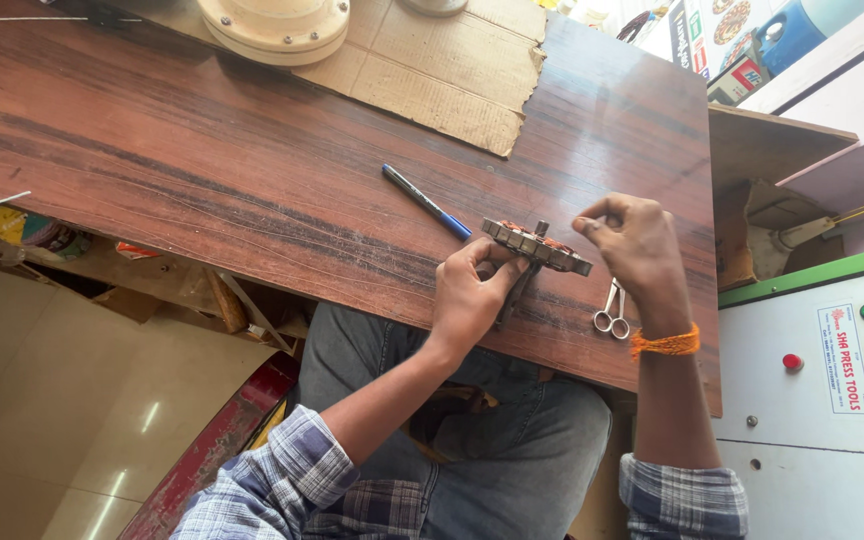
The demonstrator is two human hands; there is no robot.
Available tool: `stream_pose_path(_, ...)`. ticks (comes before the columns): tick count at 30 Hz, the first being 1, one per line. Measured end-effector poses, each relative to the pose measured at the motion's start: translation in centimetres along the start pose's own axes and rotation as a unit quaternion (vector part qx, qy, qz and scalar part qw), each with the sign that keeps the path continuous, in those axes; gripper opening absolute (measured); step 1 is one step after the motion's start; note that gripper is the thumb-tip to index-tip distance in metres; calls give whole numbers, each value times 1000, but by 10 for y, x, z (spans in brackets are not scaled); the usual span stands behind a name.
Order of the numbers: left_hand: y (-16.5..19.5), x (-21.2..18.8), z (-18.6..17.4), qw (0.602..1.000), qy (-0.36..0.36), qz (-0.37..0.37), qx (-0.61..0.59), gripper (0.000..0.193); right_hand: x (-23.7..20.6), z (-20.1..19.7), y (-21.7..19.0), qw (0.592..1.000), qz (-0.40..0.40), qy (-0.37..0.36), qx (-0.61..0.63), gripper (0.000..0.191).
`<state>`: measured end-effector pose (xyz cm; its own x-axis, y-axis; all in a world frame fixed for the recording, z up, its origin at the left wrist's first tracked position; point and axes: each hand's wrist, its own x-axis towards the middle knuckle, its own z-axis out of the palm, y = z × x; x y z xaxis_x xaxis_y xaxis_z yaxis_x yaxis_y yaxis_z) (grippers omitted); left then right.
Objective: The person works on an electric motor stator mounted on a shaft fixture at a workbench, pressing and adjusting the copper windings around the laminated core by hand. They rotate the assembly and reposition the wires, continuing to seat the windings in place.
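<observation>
Head view, lower right: my left hand [467,295] pinches the toothed metal stator [537,247] by its rim; right hand [632,245] closed at its far edge. Looks heavy, rigid, copper windings delicate.

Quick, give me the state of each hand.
Left hand: closed, holding the round metal motor core.
Right hand: fingers pinched at the core's far edge; contents cannot be told.
</observation>
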<state>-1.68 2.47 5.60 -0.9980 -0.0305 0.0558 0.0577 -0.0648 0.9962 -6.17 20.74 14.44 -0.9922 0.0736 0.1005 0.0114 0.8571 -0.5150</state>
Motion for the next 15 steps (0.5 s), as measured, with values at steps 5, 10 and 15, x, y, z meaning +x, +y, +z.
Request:
stream_pose_path(5,12,4,-20,846,59,485,215,31,-11,-13,22,996,45,9,71,14)
stream_pose_path(10,13,64,-35,785,-199,521,270,68,-34,-36,17,975,24,-3,221,14)
stream_pose_path(15,11,70,-40,812,-244,470,245,61,-66,-41,-13,964,20,-36,261,9)
